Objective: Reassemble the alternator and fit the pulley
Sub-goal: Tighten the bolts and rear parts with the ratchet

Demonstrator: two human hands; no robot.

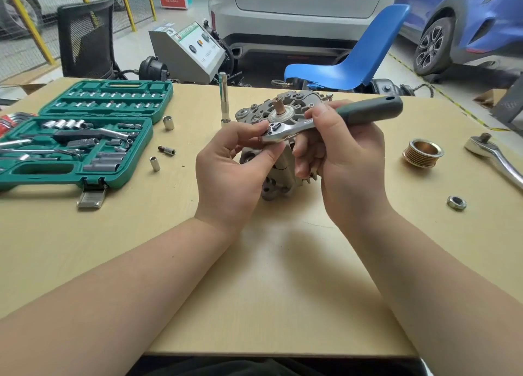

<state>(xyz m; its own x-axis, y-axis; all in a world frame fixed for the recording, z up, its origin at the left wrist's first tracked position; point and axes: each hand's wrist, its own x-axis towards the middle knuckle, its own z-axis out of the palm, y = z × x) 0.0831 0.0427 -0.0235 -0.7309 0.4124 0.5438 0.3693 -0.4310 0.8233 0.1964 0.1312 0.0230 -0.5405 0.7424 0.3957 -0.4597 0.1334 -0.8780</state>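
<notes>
Workshop table (pixel 254 276): my right hand (pixel 339 160) grips the ratchet (pixel 325 121); left hand (pixel 235 166) fingertips pinch its head above the alternator (pixel 280 160). Risk: a slipping ratchet could tip the housing.

Green socket case (pixel 85 132), blue chair (pixel 353 61), brass-col. ribbed pulley (pixel 423 152), grey alternator (pixel 283 112)

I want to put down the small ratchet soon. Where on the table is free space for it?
Bare table lies near the front edge, between the forearms, below the alternator. Another free patch sits between the right hand and the pulley. It is crowded on the left, where loose sockets lie beside the socket case.
</notes>
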